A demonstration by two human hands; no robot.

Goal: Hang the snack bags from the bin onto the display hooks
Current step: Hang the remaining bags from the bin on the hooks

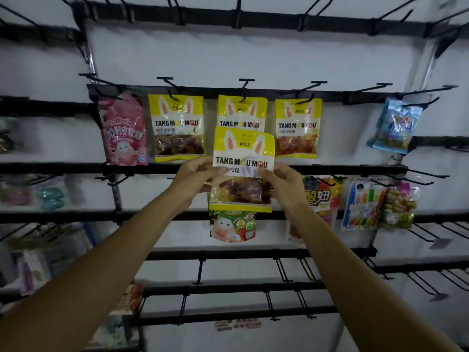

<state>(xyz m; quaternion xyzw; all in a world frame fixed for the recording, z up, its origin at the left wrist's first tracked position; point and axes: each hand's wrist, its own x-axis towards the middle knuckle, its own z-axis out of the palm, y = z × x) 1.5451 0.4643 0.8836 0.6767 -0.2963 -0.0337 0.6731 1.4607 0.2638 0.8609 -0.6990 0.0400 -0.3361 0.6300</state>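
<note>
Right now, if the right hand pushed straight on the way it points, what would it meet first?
Beyond the held Tang Mou Mou bag, the right hand aims up and leftward; it would probably meet the middle hanging Tang Mou Mou bag first, though depth is unclear.

Both bare arms reach up and forward, nearly straight. The left hand (194, 174) and right hand (285, 182) pinch the side edges of one snack bag (243, 151), fingers curled.
</note>
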